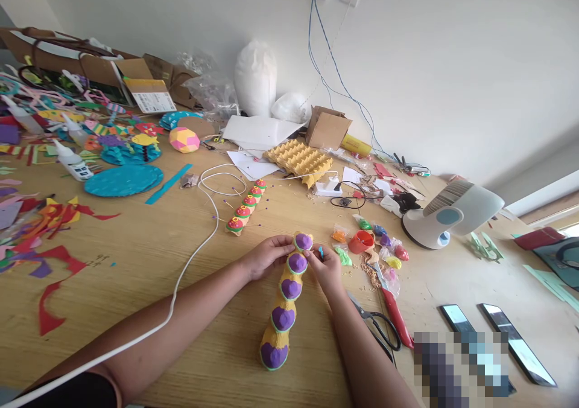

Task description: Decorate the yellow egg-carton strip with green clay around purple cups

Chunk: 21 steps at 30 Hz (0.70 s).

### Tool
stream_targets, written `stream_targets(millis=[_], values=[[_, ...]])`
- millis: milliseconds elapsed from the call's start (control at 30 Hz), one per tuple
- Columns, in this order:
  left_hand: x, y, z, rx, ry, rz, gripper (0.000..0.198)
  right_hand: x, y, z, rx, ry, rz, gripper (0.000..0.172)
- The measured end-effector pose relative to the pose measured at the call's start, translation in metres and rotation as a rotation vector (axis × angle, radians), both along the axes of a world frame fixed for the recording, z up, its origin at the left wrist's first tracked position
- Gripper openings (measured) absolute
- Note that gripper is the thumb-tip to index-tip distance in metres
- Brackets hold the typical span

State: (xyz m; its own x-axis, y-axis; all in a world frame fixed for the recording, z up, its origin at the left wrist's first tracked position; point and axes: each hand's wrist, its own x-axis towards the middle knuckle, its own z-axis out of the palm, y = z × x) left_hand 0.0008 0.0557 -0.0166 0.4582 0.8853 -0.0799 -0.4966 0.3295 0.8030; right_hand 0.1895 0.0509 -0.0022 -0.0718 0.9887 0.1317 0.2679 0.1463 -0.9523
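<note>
In the head view, a yellow egg-carton strip (285, 296) lies lengthwise in front of me. Its row of bumps carries purple clay caps (283, 318) with thin mint-green edging. My left hand (269, 257) pinches the far end of the strip from the left. On the other side, the fingers of my right hand (327, 271) press against the same end bump. A small bright-blue bit (321, 251) shows at my right fingers; whether they hold it I cannot tell. Beyond my hands rests a second strip (246, 207) with red decorated caps, and pins stick out around it.
Clay packets (342, 256) and a red cup (361, 241) sit right of my hands. Black scissors (379, 325) and a red-handled knife (397, 317) lie by my right forearm. A white cable (181, 269) crosses over my left forearm. A fan (452, 215) stands at right.
</note>
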Motion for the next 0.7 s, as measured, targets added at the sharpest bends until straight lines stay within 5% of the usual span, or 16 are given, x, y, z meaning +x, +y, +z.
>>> stream_targets(millis=[700], values=[[0.0001, 0.001, -0.0037, -0.001, 0.007, 0.021, 0.03, 0.0012, -0.0005, 0.0002, -0.016, 0.081, 0.036, 0.036]])
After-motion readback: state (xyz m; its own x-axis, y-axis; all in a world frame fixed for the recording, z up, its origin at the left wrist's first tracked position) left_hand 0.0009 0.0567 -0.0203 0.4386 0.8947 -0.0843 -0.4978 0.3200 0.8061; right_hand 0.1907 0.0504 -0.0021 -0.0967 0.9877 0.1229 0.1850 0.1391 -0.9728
